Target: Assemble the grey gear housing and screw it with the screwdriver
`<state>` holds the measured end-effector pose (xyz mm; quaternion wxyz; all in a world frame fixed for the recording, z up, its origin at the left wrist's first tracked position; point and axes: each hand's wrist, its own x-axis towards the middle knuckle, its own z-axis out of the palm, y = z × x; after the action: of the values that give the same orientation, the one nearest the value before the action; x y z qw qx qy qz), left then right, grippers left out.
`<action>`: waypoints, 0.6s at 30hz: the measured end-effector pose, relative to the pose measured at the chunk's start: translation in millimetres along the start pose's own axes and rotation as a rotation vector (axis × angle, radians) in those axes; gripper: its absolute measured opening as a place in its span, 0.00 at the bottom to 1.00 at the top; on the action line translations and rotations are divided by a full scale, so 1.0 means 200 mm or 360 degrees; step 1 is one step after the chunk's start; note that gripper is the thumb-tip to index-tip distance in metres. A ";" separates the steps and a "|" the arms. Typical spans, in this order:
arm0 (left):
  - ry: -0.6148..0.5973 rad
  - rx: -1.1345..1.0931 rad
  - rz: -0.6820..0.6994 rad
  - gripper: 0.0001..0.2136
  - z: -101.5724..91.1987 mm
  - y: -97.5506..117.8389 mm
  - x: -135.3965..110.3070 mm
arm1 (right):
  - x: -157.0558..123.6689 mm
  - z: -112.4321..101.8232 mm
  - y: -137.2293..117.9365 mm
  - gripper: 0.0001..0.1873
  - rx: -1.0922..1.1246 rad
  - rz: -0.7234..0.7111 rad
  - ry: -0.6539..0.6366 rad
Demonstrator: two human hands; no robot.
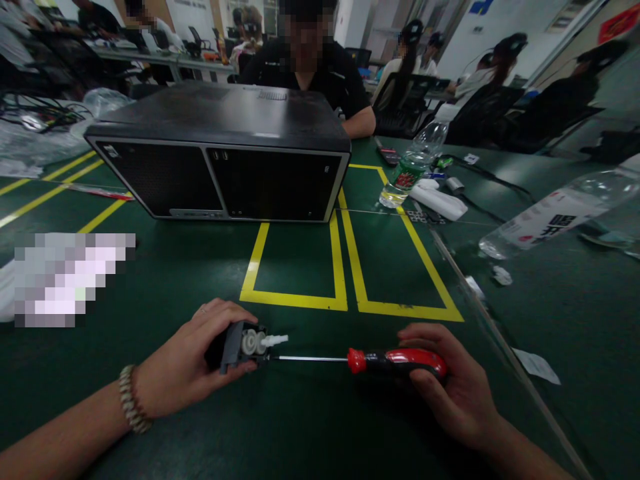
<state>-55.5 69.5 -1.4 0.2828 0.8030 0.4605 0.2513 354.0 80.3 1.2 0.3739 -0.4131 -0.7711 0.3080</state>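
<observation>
My left hand (200, 357) is closed around a small dark grey device (231, 347) with pale round gears and a white nozzle-like piece (275, 341) sticking out to the right. In my right hand (450, 387) is a red-and-black screwdriver (395, 362), gripped by its handle. Its metal shaft lies level and points left, the tip meeting the lower right side of the device. Whether the tip sits in a screw cannot be made out. Part of the device is hidden by my left fingers.
A large black computer case (220, 127) lies across the table's far side, a person (305, 60) behind it. Clear bottles (407, 175) and a white object (440, 200) are at right. Yellow tape (295, 300) marks the green table (165, 440). A blurred-out sheet (70, 280) lies left.
</observation>
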 end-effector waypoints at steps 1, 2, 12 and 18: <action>0.0001 -0.0007 0.0002 0.20 0.00 0.00 0.00 | 0.00 0.00 0.00 0.16 0.0073 0.0051 -0.0035; 0.0001 -0.0016 0.0001 0.20 0.00 0.00 0.00 | 0.00 0.01 0.00 0.16 0.0143 0.0101 -0.0071; 0.0009 -0.0033 0.0003 0.20 0.00 -0.02 0.00 | 0.00 -0.03 -0.02 0.21 0.0148 0.0225 -0.0137; 0.0014 -0.0023 0.0008 0.20 0.00 -0.02 0.00 | 0.00 -0.06 0.01 0.17 0.0187 0.0238 -0.0206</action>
<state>-58.6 72.2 -4.0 0.2858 0.8011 0.4578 0.2588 365.1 84.4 6.2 0.3228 -0.4260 -0.7413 0.4058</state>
